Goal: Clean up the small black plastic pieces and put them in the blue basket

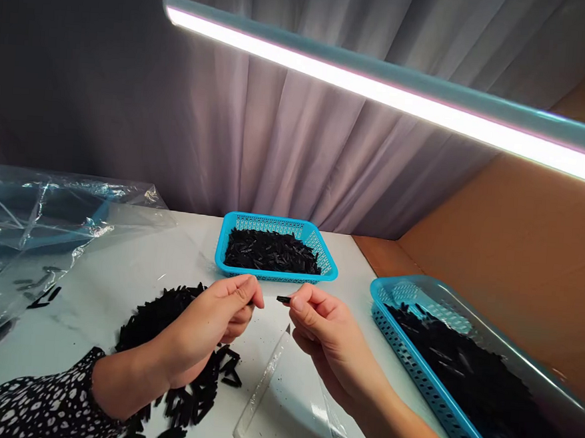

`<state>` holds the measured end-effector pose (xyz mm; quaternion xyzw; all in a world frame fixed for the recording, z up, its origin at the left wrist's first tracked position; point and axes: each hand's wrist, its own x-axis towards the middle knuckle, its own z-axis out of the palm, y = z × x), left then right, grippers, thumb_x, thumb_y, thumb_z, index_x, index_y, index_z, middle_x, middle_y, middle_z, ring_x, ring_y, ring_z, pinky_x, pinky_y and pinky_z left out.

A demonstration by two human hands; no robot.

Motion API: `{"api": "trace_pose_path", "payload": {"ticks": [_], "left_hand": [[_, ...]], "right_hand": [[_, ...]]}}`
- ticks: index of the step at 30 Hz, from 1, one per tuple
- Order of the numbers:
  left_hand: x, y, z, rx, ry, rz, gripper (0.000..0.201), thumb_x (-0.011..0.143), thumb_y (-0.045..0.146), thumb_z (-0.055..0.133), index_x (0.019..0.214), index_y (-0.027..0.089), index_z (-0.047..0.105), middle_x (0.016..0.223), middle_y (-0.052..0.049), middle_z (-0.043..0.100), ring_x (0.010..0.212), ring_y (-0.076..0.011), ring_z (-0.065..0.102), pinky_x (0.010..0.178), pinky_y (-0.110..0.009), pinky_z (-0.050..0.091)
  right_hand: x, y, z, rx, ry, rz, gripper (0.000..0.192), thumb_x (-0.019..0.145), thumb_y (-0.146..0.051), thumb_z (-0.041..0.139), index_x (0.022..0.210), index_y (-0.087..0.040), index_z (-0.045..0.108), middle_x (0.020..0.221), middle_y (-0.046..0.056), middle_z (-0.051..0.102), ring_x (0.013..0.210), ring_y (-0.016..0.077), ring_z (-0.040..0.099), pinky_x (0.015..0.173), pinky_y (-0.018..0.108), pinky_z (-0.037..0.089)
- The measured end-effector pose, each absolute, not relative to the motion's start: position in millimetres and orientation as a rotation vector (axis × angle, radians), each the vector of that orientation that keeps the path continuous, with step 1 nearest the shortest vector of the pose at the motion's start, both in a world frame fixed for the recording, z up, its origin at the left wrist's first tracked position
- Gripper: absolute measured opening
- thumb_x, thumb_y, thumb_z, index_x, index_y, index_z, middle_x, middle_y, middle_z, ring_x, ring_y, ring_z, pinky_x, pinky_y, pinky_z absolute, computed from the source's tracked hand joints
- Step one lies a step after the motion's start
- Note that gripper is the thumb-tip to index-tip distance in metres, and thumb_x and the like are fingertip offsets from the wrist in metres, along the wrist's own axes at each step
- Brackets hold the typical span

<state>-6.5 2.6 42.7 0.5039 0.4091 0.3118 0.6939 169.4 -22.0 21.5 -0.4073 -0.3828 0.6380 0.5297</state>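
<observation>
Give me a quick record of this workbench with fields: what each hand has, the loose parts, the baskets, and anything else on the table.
left hand: fingertips pinched together above the pile; held item hidden
right hand: pinches a small black piece
pile of black pieces: loose on the white table, under the left hand
far blue basket: holds black pieces
right blue basket: bag-lined, holds black pieces
clear plastic strip: lies between the hands
plastic bag: far left

Bare table (117, 287) lies open between pile (165, 317) and far basket (276, 248); right basket (413, 361) and left plastic sheet (31, 227) block the sides.
</observation>
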Motion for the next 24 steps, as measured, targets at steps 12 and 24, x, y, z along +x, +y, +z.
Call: {"api": "trace_pose_path", "payload": {"ticks": [12, 24], "left_hand": [[-3.5, 0.9, 49.7, 1.077, 0.900, 0.697, 0.022, 0.091, 0.028, 0.055, 0.111, 0.018, 0.055, 0.075, 0.004, 0.053, 0.053, -0.0069, 0.019, 0.051, -0.027, 0.013], [-2.0, 0.3, 52.4, 1.181, 0.882, 0.767, 0.026, 0.087, 0.040, 0.065, 0.088, 0.016, 0.054, 0.070, 0.003, 0.063, 0.048, -0.0045, 0.020, 0.049, -0.028, 0.011]], "right_hand": [[170.9, -16.8, 11.7, -1.023, -0.941, 1.348, 0.024, 0.064, -0.039, 0.086, 0.075, -0.020, 0.076, 0.052, -0.007, 0.040, 0.051, 0.0088, 0.019, 0.051, 0.028, 0.013], [171.8, -17.9, 12.5, -1.016, -0.982, 1.315, 0.023, 0.066, -0.035, 0.085, 0.077, -0.018, 0.073, 0.054, -0.008, 0.039, 0.052, 0.0081, 0.022, 0.049, 0.026, 0.016]]}}
